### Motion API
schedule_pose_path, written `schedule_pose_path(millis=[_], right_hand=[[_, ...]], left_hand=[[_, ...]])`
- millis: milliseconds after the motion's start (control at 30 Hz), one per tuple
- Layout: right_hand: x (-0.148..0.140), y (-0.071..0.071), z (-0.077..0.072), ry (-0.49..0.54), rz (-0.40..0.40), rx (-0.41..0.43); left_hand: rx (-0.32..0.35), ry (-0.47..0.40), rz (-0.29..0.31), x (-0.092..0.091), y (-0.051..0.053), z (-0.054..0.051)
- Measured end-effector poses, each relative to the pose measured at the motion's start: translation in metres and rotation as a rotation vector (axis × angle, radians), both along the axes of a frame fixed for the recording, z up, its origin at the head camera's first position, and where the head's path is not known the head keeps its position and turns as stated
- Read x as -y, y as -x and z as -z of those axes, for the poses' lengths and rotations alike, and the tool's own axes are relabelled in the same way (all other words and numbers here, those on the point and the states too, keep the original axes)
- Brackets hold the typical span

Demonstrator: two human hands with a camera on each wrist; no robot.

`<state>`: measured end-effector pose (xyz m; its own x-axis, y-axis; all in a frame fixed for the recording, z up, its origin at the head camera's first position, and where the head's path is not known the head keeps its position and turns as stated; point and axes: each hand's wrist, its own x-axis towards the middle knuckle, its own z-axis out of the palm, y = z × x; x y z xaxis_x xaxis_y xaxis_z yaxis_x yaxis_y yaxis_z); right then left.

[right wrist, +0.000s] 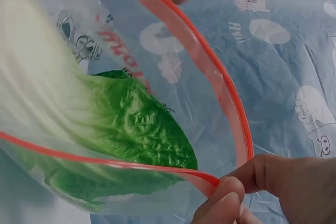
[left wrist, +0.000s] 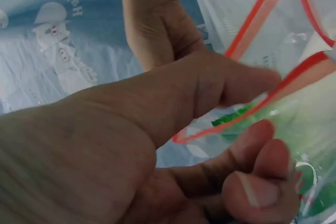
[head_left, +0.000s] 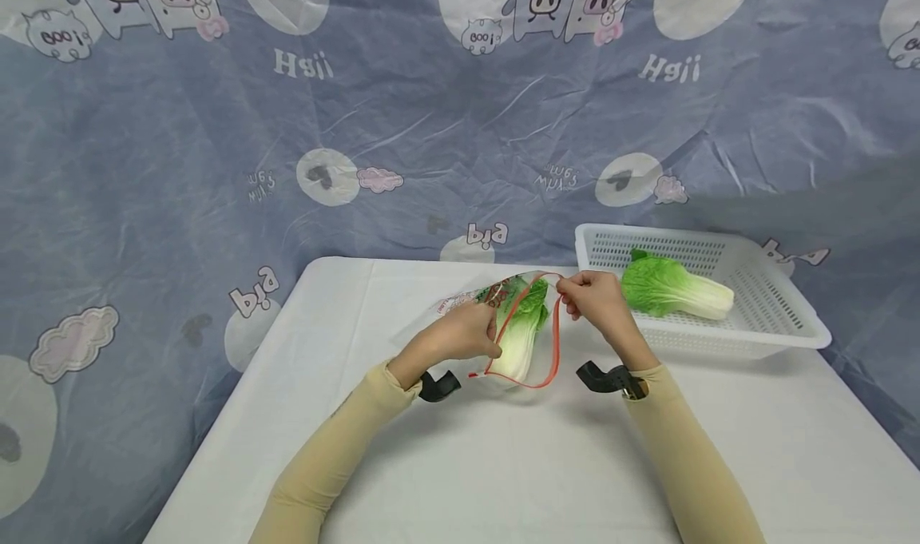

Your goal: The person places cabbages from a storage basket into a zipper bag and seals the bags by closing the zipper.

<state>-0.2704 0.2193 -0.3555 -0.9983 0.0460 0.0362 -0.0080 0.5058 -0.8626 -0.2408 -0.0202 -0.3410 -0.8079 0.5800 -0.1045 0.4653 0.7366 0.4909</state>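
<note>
One cabbage (head_left: 519, 351) is inside the bag (head_left: 447, 306) near the desk's (head_left: 474, 480) far edge, but the red rim (head_left: 556, 344) gapes unsealed, pinched by the right hand (head_left: 595, 295), the left hand's (head_left: 454, 336) grip unclear, and a second cabbage (head_left: 676, 288) lies unbagged in the basket (head_left: 707, 343) by the far right corner

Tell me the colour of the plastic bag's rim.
Red; the rim shows best in the right wrist view.
</note>
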Motion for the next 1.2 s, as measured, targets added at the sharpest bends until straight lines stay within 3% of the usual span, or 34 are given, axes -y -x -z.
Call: schedule_pose_path(millis=[133, 300, 400, 600, 733, 1000, 1200], right_hand=[[-0.006, 0.002, 0.001, 0.015, 0.008, -0.006], [-0.008, 0.006, 0.002, -0.012, 0.013, -0.031], [-0.007, 0.008, 0.001, -0.036, 0.010, -0.048], [0.000, 0.009, -0.006, -0.031, 0.007, -0.100], [0.005, 0.008, -0.014, 0.023, 0.016, -0.110], [0.014, 0.003, -0.036, 0.069, 0.003, -0.119], [0.022, -0.002, -0.050, 0.065, -0.012, -0.122]], left_hand=[[0.006, 0.009, 0.009, -0.002, 0.001, 0.004], [0.013, -0.088, -0.029, 0.002, 0.009, 0.006], [-0.033, -0.182, -0.121, 0.008, 0.013, 0.001], [-0.216, -0.369, -0.323, 0.025, 0.018, -0.015], [-0.279, -0.482, -0.401, 0.037, 0.020, -0.025], [-0.343, -0.645, -0.457, 0.056, 0.022, -0.036], [-0.437, -0.688, -0.456, 0.054, 0.024, -0.036]])
